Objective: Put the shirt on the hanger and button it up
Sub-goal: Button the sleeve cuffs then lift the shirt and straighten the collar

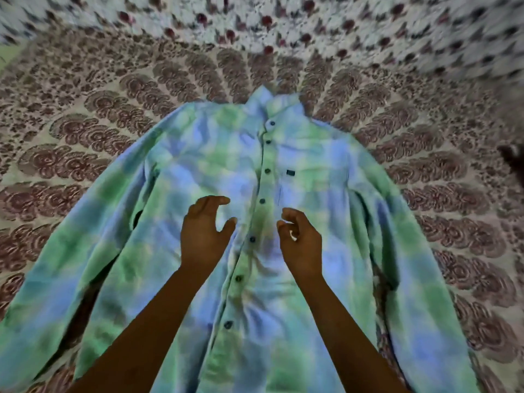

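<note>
I hover my left hand (202, 225) and right hand (297, 236), both loosely spread and holding nothing, over the shirt (326, 199), which lies flat beneath them on the bed (85, 114), probably so its placket can be worked.

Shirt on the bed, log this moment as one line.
shirt: flat on bedspread, appears buttoned | hanger: not visible | left hand: open above shirt | right hand: loosely curled, empty

Dim, soft light — colours muted; motion blur at top corners, wide-angle bending toward edges.
</note>
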